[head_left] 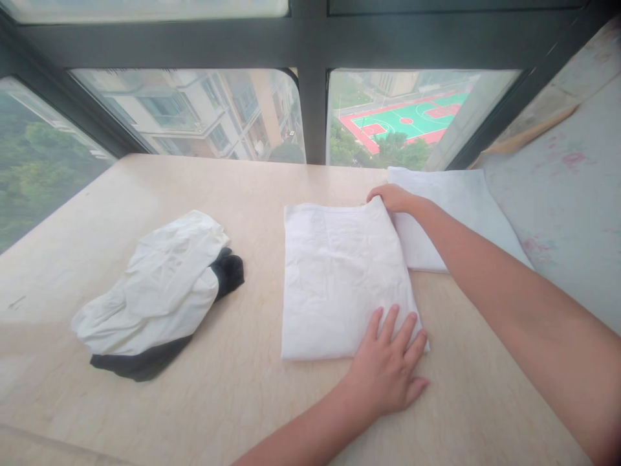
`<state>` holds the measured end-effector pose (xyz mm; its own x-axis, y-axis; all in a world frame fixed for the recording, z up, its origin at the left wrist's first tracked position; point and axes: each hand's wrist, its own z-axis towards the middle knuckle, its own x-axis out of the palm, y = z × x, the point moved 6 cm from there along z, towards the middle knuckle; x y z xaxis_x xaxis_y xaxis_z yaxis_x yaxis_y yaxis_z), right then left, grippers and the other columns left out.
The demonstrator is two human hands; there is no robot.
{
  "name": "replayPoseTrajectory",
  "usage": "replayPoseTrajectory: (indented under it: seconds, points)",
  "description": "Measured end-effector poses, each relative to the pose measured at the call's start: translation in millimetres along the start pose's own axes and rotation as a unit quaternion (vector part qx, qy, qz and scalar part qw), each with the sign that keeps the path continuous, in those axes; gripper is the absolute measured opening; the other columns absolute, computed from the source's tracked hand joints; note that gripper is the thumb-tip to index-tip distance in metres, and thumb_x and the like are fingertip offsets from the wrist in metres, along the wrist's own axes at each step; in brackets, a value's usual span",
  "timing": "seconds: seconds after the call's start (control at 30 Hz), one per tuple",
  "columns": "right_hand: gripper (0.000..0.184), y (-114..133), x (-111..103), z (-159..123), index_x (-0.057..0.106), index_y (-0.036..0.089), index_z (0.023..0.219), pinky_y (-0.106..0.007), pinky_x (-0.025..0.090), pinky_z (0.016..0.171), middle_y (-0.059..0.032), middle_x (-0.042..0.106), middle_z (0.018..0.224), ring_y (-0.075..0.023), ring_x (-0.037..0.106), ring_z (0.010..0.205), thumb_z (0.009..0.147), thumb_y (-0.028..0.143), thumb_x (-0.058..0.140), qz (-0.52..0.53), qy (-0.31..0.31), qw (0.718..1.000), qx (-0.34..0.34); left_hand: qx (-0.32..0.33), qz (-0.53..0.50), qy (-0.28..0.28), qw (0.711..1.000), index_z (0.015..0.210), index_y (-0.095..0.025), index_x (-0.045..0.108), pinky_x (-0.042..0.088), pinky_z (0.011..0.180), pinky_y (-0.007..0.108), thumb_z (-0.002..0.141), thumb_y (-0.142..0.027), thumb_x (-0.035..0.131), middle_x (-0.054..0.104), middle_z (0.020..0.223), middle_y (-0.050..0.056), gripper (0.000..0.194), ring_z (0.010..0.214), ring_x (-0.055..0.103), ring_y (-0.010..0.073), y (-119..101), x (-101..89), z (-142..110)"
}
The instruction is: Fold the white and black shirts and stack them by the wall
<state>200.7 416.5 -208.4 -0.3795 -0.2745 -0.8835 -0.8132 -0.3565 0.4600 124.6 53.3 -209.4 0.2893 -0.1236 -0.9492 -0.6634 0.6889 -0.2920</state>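
The folded white cloth (334,278) lies flat on the pale tabletop (262,408), in front of the window frame (315,120). The right hand (395,197) grips its far right corner, fingers closed on the fabric. The left hand (385,372) rests palm down on the near right corner, fingers spread open and holding nothing. For a clean edge, keep the left palm as an anchor and apply light, even tension between both corners; uneven pull would likely skew the side. The second white cloth (453,200) lies behind, to the right; the crumpled black-and-white cloth (165,278) lies apart, to the left.
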Motion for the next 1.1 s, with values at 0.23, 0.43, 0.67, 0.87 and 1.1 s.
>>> replayPoseTrajectory:
  seconds: [0.23, 0.43, 0.67, 0.87, 1.1]
  points:
    - [0.027, 82, -8, 13, 0.073, 0.017, 0.100, -0.032, 0.047, 0.086, -0.0076, 0.072, 0.103, -0.0207, 0.064, 0.094, 0.087, 0.022, 0.050, 0.034, -0.150, 0.987, -0.038, -0.058, -0.129, -0.129, 0.982, 0.120, -0.020, 0.059, 0.044, 0.105, 0.040, 0.092, -0.024, 0.048, 0.058, 0.136, 0.009, 0.030, 0.127, 0.051, 0.0243, 32, -50.4, -25]
    - [0.045, 183, 59, 50, 0.068, 0.019, 0.113, -0.034, 0.047, 0.083, -0.0109, 0.069, 0.113, -0.0252, 0.063, 0.098, 0.086, 0.053, 0.056, -0.018, 0.001, 0.998, -0.055, -0.391, -0.091, -0.284, 0.871, 0.120, -0.016, 0.054, 0.049, 0.097, 0.046, 0.089, -0.022, 0.052, 0.061, 0.117, 0.014, 0.032, 0.112, 0.058, 0.0270, 169, -69.6, -79]
    - [0.021, 194, 83, 59, 0.071, 0.016, 0.090, -0.026, 0.045, 0.077, -0.0081, 0.071, 0.101, -0.0194, 0.063, 0.091, 0.080, 0.033, 0.063, 0.051, 0.079, 0.990, -0.101, -0.404, -0.118, -0.303, 0.855, 0.131, -0.019, 0.047, 0.046, 0.101, 0.046, 0.086, -0.024, 0.058, 0.058, 0.125, 0.013, 0.047, 0.117, 0.056, 0.0271, 192, -49.3, -86]
    - [0.028, 175, 75, 49, 0.065, 0.018, 0.093, -0.023, 0.048, 0.070, -0.0040, 0.069, 0.093, -0.0140, 0.061, 0.079, 0.064, 0.017, 0.064, 0.322, 0.082, 0.941, -0.058, -0.402, -0.408, -0.376, 0.728, 0.145, -0.025, 0.031, 0.053, 0.078, 0.030, 0.082, -0.027, 0.063, 0.052, 0.138, 0.013, 0.070, 0.090, 0.064, 0.0144, 204, -44.4, -96]
    - [0.024, 168, 79, 49, 0.062, 0.018, 0.079, -0.024, 0.042, 0.057, 0.0014, 0.057, 0.064, -0.0126, 0.051, 0.060, 0.055, 0.021, 0.059, 0.364, 0.075, 0.928, -0.011, -0.380, -0.553, -0.302, 0.677, 0.117, -0.017, 0.059, 0.050, 0.075, 0.028, 0.089, -0.042, 0.056, 0.067, 0.091, 0.005, 0.038, 0.083, 0.063, 0.0162, 196, -42.2, -89]
